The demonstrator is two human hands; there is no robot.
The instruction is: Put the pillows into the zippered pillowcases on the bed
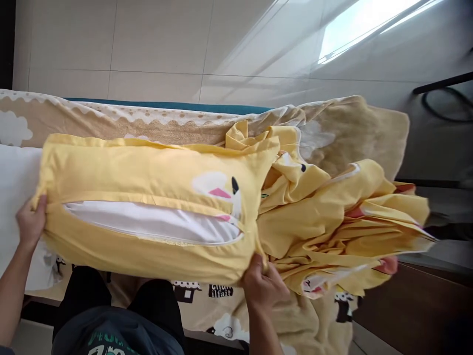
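I hold a pillow in a yellow pillowcase (pixel 148 172) lengthwise in front of me. A long slit in the case shows the white pillow (pixel 155 224) inside. My left hand (pixel 30 222) is closed on the case's left end. My right hand (pixel 263 285) pinches the lower right corner of the case. A cartoon face is printed near the case's right end.
A crumpled yellow sheet (pixel 343 222) lies heaped to the right on the bed. The bed carries a beige cloud-print cover (pixel 111 123). A white pillow (pixel 15 182) lies at the left. Tiled floor (pixel 166 44) lies beyond; dark wooden furniture (pixel 417 305) stands at right.
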